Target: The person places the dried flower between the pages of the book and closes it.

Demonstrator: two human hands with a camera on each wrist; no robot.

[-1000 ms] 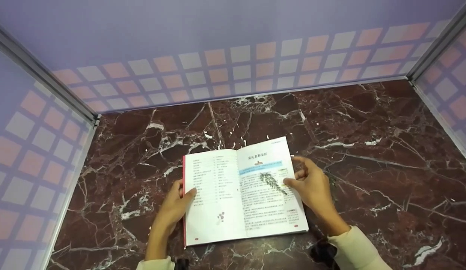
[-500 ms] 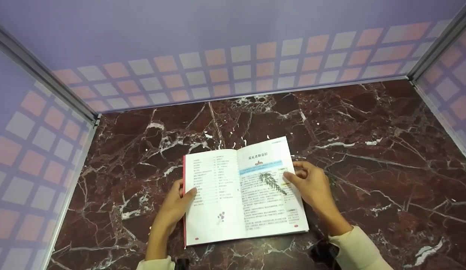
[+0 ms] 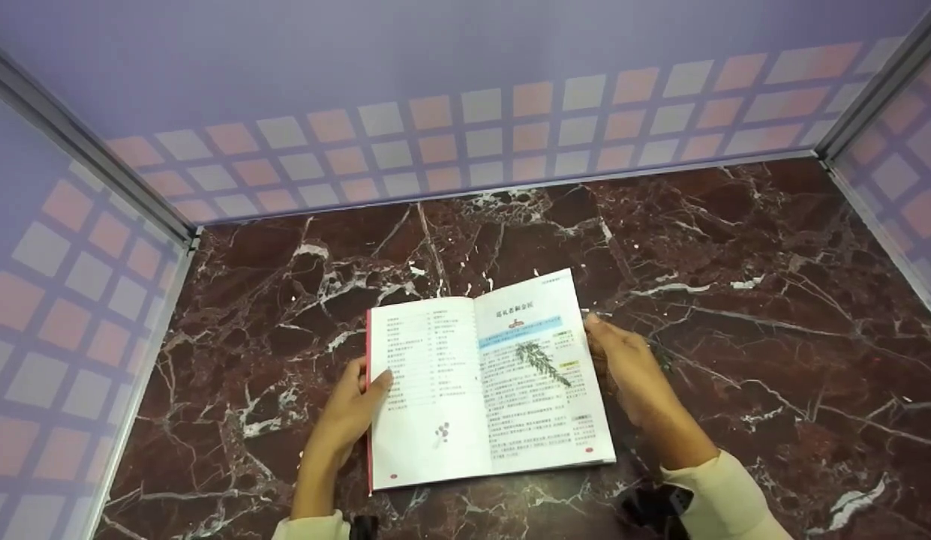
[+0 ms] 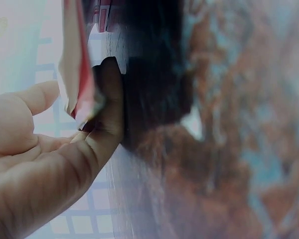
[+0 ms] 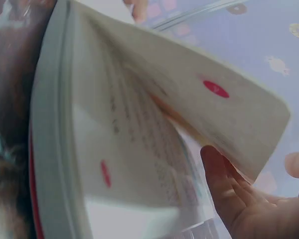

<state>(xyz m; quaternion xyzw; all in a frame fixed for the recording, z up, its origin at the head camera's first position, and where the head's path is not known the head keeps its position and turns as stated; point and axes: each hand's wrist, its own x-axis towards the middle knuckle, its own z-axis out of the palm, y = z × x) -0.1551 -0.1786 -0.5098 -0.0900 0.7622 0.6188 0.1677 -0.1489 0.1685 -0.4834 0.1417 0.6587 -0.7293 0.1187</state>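
Note:
An open book (image 3: pixel 427 450) with a red cover edge lies on the marble tabletop. Across the print of its right page slants a green leafy sprig (image 3: pixel 540 363). My left hand (image 3: pixel 349 412) holds the left edge, thumb on the page; the left wrist view shows its fingers (image 4: pixel 112 99) passing beneath the cover. At the right edge is my right hand (image 3: pixel 636 379), most of its fingers hidden in the head view. In the right wrist view a page (image 5: pixel 234 117) stands lifted from those below, fingertips (image 5: pixel 212 157) against its underside and the thumb apart from it.
Dark red marble tabletop (image 3: pixel 270 315) with white veins surrounds the book. A small dark green bit (image 3: pixel 664 360) shows just beyond my right hand. Purple wall panels (image 3: pixel 465 75) with pink and white squares enclose the back and both sides.
My right thumb has come off the right page, and that hand has turned at the book's edge with its fingers behind it. The sprig has shifted slightly with the page. My left hand stays put.

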